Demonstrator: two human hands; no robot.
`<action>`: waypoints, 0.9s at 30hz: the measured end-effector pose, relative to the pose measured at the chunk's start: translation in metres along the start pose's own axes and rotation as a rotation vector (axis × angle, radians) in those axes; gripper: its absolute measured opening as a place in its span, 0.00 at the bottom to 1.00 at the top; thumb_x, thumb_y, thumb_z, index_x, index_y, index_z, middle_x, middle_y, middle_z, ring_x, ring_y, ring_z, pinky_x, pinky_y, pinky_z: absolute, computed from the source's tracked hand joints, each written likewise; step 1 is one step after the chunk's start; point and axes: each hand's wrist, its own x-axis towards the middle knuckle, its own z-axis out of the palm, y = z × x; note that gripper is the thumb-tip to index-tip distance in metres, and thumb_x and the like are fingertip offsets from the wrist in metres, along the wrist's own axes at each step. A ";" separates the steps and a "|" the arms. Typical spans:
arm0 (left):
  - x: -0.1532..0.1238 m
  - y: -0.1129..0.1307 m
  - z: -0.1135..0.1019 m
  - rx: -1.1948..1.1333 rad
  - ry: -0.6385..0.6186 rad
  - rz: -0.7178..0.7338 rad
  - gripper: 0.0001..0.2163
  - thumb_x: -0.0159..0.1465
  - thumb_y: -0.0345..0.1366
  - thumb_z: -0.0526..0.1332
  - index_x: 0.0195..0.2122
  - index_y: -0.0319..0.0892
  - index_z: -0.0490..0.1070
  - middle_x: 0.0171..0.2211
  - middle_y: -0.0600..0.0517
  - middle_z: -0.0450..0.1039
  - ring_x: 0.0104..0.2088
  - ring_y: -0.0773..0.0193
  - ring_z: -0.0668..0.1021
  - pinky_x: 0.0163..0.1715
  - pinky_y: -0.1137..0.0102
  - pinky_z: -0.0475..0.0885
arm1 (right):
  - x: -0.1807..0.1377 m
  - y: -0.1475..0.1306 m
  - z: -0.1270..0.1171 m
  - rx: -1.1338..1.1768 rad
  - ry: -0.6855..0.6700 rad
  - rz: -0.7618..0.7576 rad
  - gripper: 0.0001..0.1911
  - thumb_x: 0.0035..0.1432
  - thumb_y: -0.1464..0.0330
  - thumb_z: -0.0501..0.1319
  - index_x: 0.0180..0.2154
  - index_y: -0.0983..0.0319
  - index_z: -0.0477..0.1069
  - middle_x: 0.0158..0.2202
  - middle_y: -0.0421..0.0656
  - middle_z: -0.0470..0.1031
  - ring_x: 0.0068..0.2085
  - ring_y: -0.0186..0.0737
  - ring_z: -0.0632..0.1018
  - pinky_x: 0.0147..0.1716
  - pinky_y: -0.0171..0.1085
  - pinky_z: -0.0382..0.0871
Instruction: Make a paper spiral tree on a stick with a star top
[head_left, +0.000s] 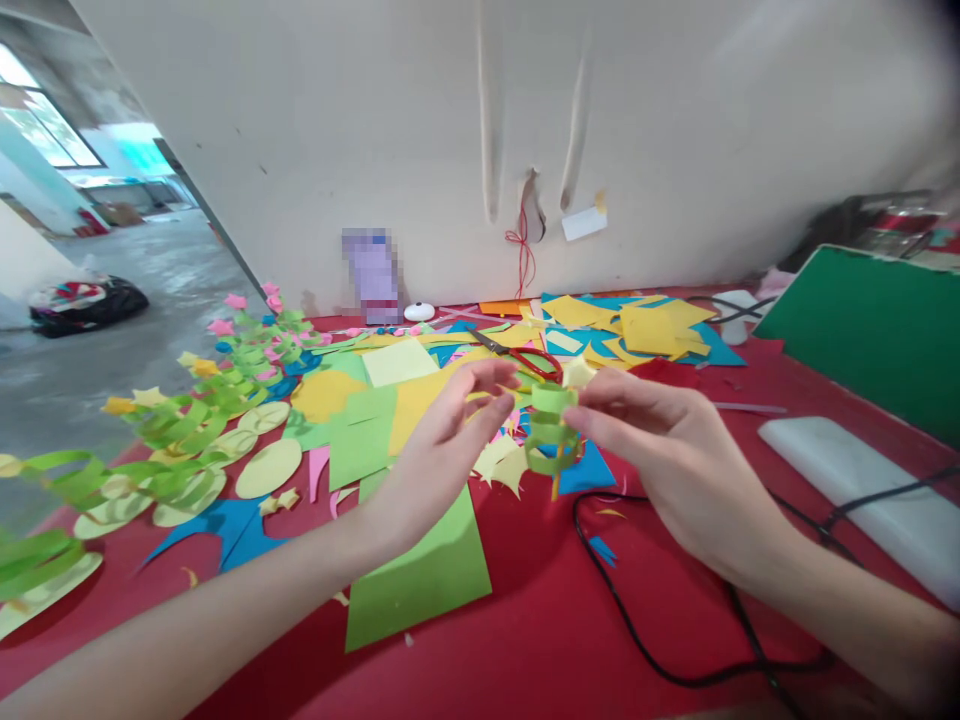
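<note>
My right hand (675, 450) pinches a curled green paper strip (551, 428) between thumb and fingers, a little above the red table. A pale yellow paper star (578, 372) sits at the top of this curl, and a thin yellow piece shows at its lower end. To its left, my left hand (439, 445) is half curled, thumb and fingers apart, with nothing visible in it. Behind the curl lie scissors (534, 360) with red handles. Pale star-shaped cutouts (502, 464) and blue paper (590, 470) lie below the hands.
Finished green curls (184, 415) on oval bases line the left side. Green sheets (424, 580) lie in front, yellow paper (660, 328) at the back. A black cable (622, 620) loops at right, near a white block (862, 490) and green board (870, 330). A wall (337, 130) stands behind.
</note>
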 end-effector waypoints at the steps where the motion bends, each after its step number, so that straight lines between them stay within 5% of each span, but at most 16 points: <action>1: -0.001 -0.003 0.003 0.009 -0.002 -0.038 0.08 0.64 0.39 0.52 0.42 0.47 0.65 0.43 0.55 0.67 0.46 0.66 0.69 0.42 0.74 0.66 | 0.001 -0.001 -0.003 0.041 0.028 -0.001 0.04 0.46 0.70 0.66 0.28 0.55 0.75 0.28 0.37 0.70 0.30 0.30 0.70 0.26 0.29 0.64; 6: -0.006 -0.010 0.015 0.034 -0.118 -0.119 0.05 0.64 0.35 0.51 0.33 0.43 0.65 0.34 0.55 0.68 0.39 0.67 0.71 0.40 0.74 0.66 | 0.006 -0.011 -0.012 0.145 0.147 -0.002 0.01 0.47 0.68 0.66 0.27 0.57 0.75 0.23 0.35 0.67 0.24 0.25 0.65 0.23 0.26 0.59; 11: -0.012 -0.012 0.021 0.070 -0.281 -0.002 0.03 0.59 0.32 0.58 0.33 0.42 0.71 0.36 0.53 0.72 0.42 0.65 0.72 0.45 0.72 0.65 | 0.006 -0.016 -0.013 0.176 0.156 0.022 0.03 0.47 0.67 0.66 0.24 0.58 0.74 0.18 0.34 0.56 0.22 0.26 0.57 0.20 0.28 0.53; 27: -0.017 -0.013 0.023 0.015 -0.205 0.174 0.05 0.58 0.29 0.60 0.26 0.40 0.73 0.28 0.52 0.73 0.33 0.66 0.72 0.40 0.68 0.65 | 0.007 -0.014 -0.008 0.191 0.100 0.069 0.11 0.49 0.68 0.64 0.19 0.61 0.67 0.19 0.35 0.54 0.21 0.27 0.54 0.19 0.30 0.50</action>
